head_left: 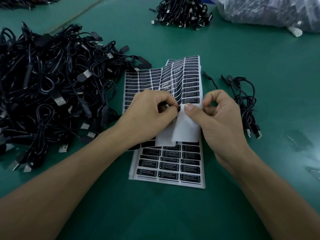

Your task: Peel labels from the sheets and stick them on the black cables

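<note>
Black label [178,108] is being pinched by the left hand [152,109] mid-frame; the right hand [219,116] is pinching the curled sheet [187,129].

- Left hand [152,108], forearm from 8 o'clock, fingers curled, pinches a label [178,108].
- Right hand [220,116], forearm from 4 o'clock, pinches the sheet [188,130].

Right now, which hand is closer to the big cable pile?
Left. The left hand, pinching a label, sits just right of the big cable pile; the right hand holds the label sheet farther right.
</note>
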{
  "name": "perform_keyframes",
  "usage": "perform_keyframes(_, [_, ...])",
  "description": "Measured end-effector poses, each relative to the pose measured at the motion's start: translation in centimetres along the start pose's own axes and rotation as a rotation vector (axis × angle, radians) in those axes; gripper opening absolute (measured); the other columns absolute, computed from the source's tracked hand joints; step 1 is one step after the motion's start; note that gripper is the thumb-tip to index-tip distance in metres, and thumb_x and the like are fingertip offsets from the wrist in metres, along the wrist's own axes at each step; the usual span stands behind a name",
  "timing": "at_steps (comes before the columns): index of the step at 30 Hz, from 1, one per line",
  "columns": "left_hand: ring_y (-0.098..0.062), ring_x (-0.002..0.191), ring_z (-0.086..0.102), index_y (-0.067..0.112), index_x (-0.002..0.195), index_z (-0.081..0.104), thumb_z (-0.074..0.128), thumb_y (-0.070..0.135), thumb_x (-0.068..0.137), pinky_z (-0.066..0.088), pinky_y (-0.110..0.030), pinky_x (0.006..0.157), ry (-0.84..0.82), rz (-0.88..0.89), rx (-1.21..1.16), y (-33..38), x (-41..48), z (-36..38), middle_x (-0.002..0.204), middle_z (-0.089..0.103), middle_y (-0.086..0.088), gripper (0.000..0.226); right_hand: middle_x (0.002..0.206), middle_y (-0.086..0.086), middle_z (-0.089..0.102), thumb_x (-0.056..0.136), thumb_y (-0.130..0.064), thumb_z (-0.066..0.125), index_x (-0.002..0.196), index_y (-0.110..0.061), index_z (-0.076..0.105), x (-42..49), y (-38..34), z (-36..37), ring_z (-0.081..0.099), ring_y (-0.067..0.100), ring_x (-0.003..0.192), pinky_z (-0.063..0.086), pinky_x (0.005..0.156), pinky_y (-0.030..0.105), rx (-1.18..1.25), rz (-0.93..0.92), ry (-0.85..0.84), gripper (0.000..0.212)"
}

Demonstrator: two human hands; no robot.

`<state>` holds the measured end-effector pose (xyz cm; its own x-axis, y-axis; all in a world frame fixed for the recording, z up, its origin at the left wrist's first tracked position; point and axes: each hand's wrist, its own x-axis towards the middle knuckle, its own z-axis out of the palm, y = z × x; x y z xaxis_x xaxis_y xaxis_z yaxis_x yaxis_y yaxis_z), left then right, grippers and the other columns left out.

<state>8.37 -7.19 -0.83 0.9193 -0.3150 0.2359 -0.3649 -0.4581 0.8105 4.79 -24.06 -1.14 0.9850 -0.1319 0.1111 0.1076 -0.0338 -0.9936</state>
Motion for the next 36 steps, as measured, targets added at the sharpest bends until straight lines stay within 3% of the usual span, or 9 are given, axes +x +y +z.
perform_keyframes(2, [-0.023,0.064,0.067,0.023,0.079,0.073,0.065,0.016,0.091,0.056,-0.037,0.059,0.01,0.004,-0.023,0.1,0.0,0.1,0.068,0.072,0.002,0.016,0.062,0.0,0.055,0.088,-0.016,0.076,0.079,-0.025,0.047,0.0,0.1,0.0,0.047,0.018,0.063,0.044,0.058,0.037,-0.003,-0.001,0.012,0.032])
perform_keyframes(8, [-0.005,0.05,0.054,0.023,0.077,0.073,0.079,0.027,0.083,0.045,-0.02,0.047,0.065,0.008,-0.059,0.3,-0.3,0.0,0.059,0.067,0.003,0.009,0.064,0.0,0.06,0.09,-0.014,0.073,0.08,-0.025,0.048,-0.1,0.1,0.1,0.053,0.016,0.062,0.049,0.054,0.027,0.002,0.02,-0.011,0.029])
perform_keyframes(13, [-0.005,0.05,0.056,0.021,0.073,0.074,0.078,0.019,0.082,0.047,-0.019,0.048,0.056,-0.01,-0.029,0.5,-0.3,0.3,0.06,0.068,0.006,0.01,0.064,-0.002,0.061,0.09,-0.011,0.073,0.081,-0.023,0.049,-0.1,0.1,0.2,0.054,0.019,0.067,0.048,0.059,0.031,-0.03,0.02,-0.023,0.028])
perform_keyframes(17, [-0.018,0.053,0.06,0.013,0.073,0.073,0.073,0.013,0.087,0.049,-0.027,0.05,0.015,-0.02,-0.073,0.4,-0.1,0.2,0.06,0.068,0.003,0.015,0.063,-0.004,0.061,0.09,-0.01,0.073,0.08,-0.022,0.049,-0.1,0.0,0.2,0.054,0.017,0.064,0.049,0.056,0.027,-0.013,0.032,-0.017,0.029])
perform_keyframes(22, [-0.001,0.05,0.06,0.013,0.073,0.073,0.069,0.01,0.09,0.044,-0.01,0.054,0.011,-0.024,-0.055,0.5,-0.1,0.1,0.055,0.067,0.008,0.018,0.06,-0.004,0.056,0.088,-0.013,0.075,0.081,-0.023,0.047,-0.1,0.1,0.1,0.05,0.012,0.058,0.045,0.053,0.028,-0.055,0.031,0.035,0.03])
perform_keyframes(28, [0.003,0.04,0.052,0.019,0.07,0.07,0.064,0.009,0.089,0.036,-0.006,0.044,0.132,-0.129,-0.101,0.4,0.1,-0.3,0.049,0.063,0.01,0.022,0.057,0.005,0.051,0.081,-0.019,0.069,0.087,-0.026,0.048,-0.3,-0.2,-0.6,0.036,0.006,0.047,0.035,0.044,0.022,-0.498,-0.097,0.122,0.023])
perform_keyframes(31, [0.002,0.037,0.048,0.019,0.067,0.067,0.063,0.01,0.089,0.034,-0.007,0.042,0.169,-0.184,-0.176,0.3,0.2,-0.5,0.049,0.062,0.005,0.024,0.071,0.001,0.053,0.08,-0.028,0.07,0.097,-0.028,0.049,-0.7,-0.4,-0.8,0.048,0.009,0.064,0.041,0.053,0.026,-0.724,-0.1,0.072,0.027])
perform_keyframes(33, [0.002,0.037,0.049,0.02,0.067,0.066,0.064,0.01,0.089,0.034,-0.008,0.042,0.178,-0.183,-0.181,0.5,0.1,-0.4,0.049,0.062,0.005,0.024,0.089,-0.007,0.046,0.079,-0.033,0.071,0.102,-0.029,0.048,-0.9,-0.5,-0.7,0.044,0.014,0.085,0.035,0.066,0.017,-0.871,-0.143,0.078,0.034])
perform_keyframes(36, [0.002,0.04,0.053,0.027,0.064,0.066,0.064,0.012,0.087,0.038,-0.009,0.044,0.192,-0.131,-0.135,0.9,0.0,-0.1,0.05,0.063,0.007,0.028,0.093,-0.005,0.041,0.078,-0.033,0.073,0.096,-0.022,0.051,-1.1,-0.8,0.1,0.039,0.011,0.084,0.033,0.07,0.012,-0.89,-0.326,0.133,0.031])
